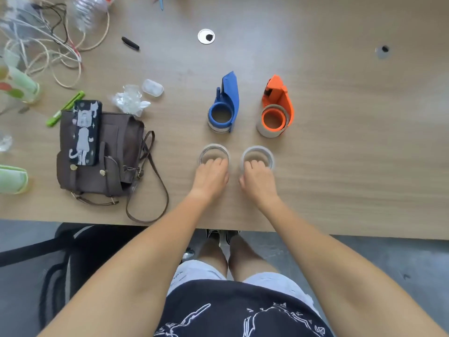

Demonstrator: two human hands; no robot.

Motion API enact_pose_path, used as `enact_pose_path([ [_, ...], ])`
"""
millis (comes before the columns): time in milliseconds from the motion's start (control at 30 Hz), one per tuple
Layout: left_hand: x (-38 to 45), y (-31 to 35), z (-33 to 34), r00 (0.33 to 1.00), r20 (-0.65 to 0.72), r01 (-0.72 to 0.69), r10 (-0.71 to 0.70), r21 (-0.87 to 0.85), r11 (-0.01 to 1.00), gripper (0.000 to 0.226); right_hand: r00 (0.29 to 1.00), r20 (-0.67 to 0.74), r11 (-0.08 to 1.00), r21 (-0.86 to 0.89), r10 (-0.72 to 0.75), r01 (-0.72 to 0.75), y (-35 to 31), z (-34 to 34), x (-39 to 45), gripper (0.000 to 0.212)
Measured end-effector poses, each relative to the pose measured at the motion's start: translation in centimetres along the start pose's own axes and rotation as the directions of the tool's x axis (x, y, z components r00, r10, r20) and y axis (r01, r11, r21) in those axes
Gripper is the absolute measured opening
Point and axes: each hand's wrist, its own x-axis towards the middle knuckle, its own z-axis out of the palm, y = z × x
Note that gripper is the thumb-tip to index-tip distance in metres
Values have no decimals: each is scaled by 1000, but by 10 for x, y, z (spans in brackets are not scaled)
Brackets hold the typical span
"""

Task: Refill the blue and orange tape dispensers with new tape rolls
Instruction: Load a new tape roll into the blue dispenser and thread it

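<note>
The blue tape dispenser [226,103] stands on the wooden table [340,142], with a thin ring of tape or core around its hub. To its right stands the orange tape dispenser [277,108], its hub wrapped by a brown cardboard core. Nearer to me lie two clear tape rolls flat on the table. My left hand [211,177] rests on the near rim of the left roll [213,152], fingers curled into its hole. My right hand [258,181] grips the near rim of the right roll [258,153] the same way.
A brown bag [102,154] with a phone [85,132] on top lies to the left. Beyond it are a green marker [65,108], crumpled plastic [130,99], a small white case [152,87], tangled cables [48,40] and a black pen cap [130,43]. Cable grommets [206,36] sit further back.
</note>
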Motion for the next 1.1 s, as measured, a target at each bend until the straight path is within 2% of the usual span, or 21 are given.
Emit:
enact_pose_path([
  [100, 3, 0, 9, 1000, 18, 0, -1, 34, 999, 24, 1000, -4, 999, -28, -19, 19, 2, 5, 0, 16],
  [200, 3, -2, 14, 1000, 7, 3, -3, 3, 1000, 18, 999, 11, 999, -28, -30, 30, 7, 16, 0, 22],
  [233, 3, -3, 15, 1000, -10, -2, 2, -5, 1000, 16, 999, 12, 999, -33, -32, 33, 7, 17, 1, 19],
  [300, 3, -5, 15, 1000, -16, -17, 17, 28, 999, 22, 998, -1, 997, -42, -62, 62, 8, 20, 4, 9],
  [333, 4, -6, 17, 1000, -14, -14, 15, 8, 1000, 24, 996, -8, 995, -58, -85, 84, 10, 23, 6, 12],
  [400, 3, -6, 17, 1000, -18, -2, 0, -108, 994, 25, 994, -2, 987, -117, -112, 111, 13, 25, 7, 9],
  [500, 0, -11, 17, 991, -133, -7, -32, -285, 958, 33, 985, -41, 962, -226, -167, 153, 22, 23, 9, 25],
  [633, 4, -29, -2, 967, -189, 49, -171, -521, 852, 32, 959, -235, 962, -257, -157, 94, 30, 6, 25, 41],
  [733, 26, -46, -25, 920, -229, 129, -318, -590, 797, 32, 932, -339, 980, -187, -127, 66, 20, -13, 56, 41],
  [800, 48, -56, -38, 914, -229, 150, -336, -580, 801, 34, 935, -342, 992, -106, -100, 67, 8, -28, 81, 40],
  [867, 72, -63, -47, 929, -173, 182, -328, -560, 808, 38, 956, -291, 997, 46, -47, 63, -4, -43, 107, 42],
  [967, 105, -67, -52, 938, 13, 288, -346, -586, 758, 44, 985, -135, 954, 294, 107, -63, -19, -53, 144, 47],
  [1033, 123, -65, -53, 929, 110, 343, -354, -619, 707, 46, 984, -49, 912, 385, 172, -140, -25, -54, 161, 51],
  [1100, 134, -62, -51, 924, 139, 361, -358, -627, 690, 47, 979, 25, 875, 443, 204, -194, -28, -53, 172, 48],
])
